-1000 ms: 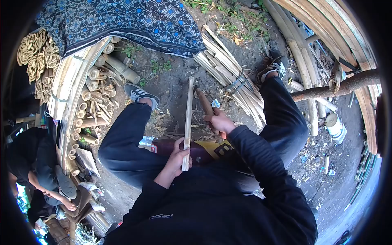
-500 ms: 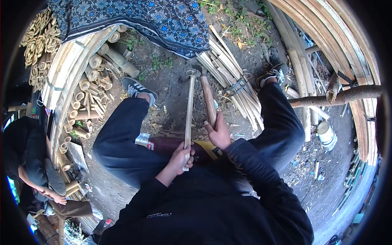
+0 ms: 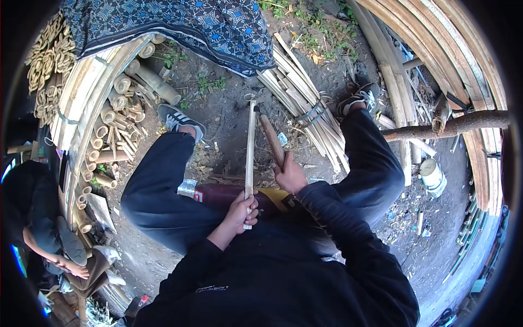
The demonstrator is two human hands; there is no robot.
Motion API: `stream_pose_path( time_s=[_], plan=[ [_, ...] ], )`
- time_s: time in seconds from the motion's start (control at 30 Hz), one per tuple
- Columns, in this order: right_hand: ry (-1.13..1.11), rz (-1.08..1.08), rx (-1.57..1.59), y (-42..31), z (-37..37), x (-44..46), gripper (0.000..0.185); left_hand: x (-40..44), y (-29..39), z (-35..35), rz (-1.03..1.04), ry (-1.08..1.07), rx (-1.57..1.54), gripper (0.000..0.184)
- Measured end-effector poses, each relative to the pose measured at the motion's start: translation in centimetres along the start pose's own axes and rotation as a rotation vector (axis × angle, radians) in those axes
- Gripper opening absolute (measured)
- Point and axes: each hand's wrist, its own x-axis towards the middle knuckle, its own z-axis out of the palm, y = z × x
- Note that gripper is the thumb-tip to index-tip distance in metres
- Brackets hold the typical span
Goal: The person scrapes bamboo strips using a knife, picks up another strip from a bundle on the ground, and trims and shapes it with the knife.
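Note:
My left hand (image 3: 239, 211) is closed round the lower end of a pale bamboo strip (image 3: 250, 152), which points away from me, nearly straight up in view. A small light ring or curl (image 3: 249, 97) shows at its far tip. My right hand (image 3: 290, 174) grips the thick wooden handle of a tool (image 3: 272, 140), tilted toward the strip. Its dark end lies close beside the strip's upper part; I cannot make out the head's shape or whether it touches. Both hands are above my lap, between my spread knees.
A tied bundle of split strips (image 3: 305, 103) lies on the ground ahead. Cut bamboo pieces (image 3: 117, 128) are piled at left, below a patterned blue cloth (image 3: 180, 32). A branch (image 3: 452, 128) juts in from the right near a white bucket (image 3: 433, 177). Another person (image 3: 46, 218) sits at far left.
The tool's head end has moved down and toward the strip, with the handle more tilted. The strip has shifted slightly left and stands a little straighter. Both hands keep their hold.

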Motion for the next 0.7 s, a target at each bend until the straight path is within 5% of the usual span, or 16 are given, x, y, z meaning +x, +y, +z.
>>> stream_pose_path(
  time_s=[0.27,0.47,0.7],
  plan=[
    [-0.115,0.038,-0.039,-0.4,-0.3,0.2,0.054,0.2,-0.3,0.0,-0.005,-0.018,0.0,0.017],
    [0.082,-0.077,0.079,-2.2,-1.5,-0.6,0.052,0.2,-0.3,-0.1,0.0,-0.031,-0.021,0.017],
    [-0.002,0.058,0.047,0.1,-0.7,1.8,0.051,0.2,-0.3,0.1,-0.004,-0.019,-0.006,0.016]
  ],
)
